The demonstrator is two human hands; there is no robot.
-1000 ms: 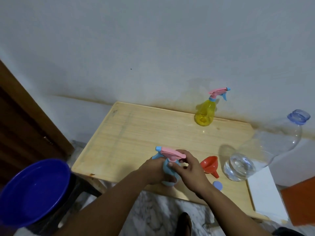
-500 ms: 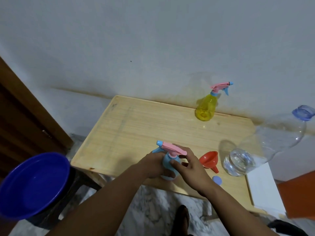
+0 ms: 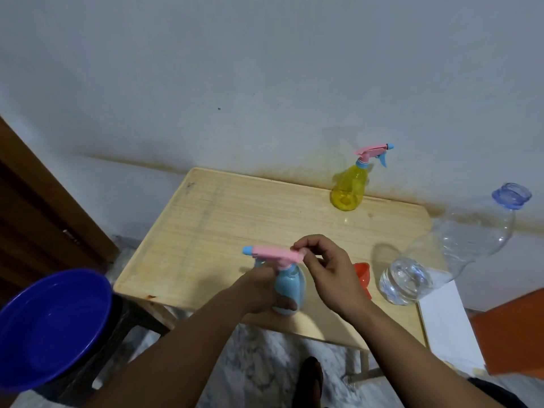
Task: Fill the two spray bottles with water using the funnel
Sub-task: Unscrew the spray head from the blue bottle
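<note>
Unscrewing the pink head from the blue bottle

Holding the blue spray bottle (image 3: 288, 285) steady is the left hand's (image 3: 260, 287) work: it is wrapped round the body, thumb across the lower front, at the near edge of the tabletop (image 3: 206, 231). The right hand (image 3: 329, 269) is curled over the rear end of the pink trigger head (image 3: 272, 254), fingertips pinched on it, palm clear of the bottle. The head looks seated on the neck, so the step in hand is most likely twisting it off.

To do that well, the turning grip probably belongs lower, on the collar under the pink part, since twisting at the tail of the head flexes it more than it turns the thread. The left hand should clamp firmly and keep the base down on the wood. Once loose, lift the head straight up so the dip tube inside, hidden here, comes out clean.

Just right of the hands lies the orange funnel (image 3: 362, 275), partly hidden behind the right wrist, within easy reach for the next move. Beside it stands the large clear water bottle (image 3: 441, 260), cap off, water low in its base. The yellow spray bottle (image 3: 350, 188) waits at the far edge by the wall, head still on. A blue basin (image 3: 50, 328) sits off the tabletop to the left
</note>
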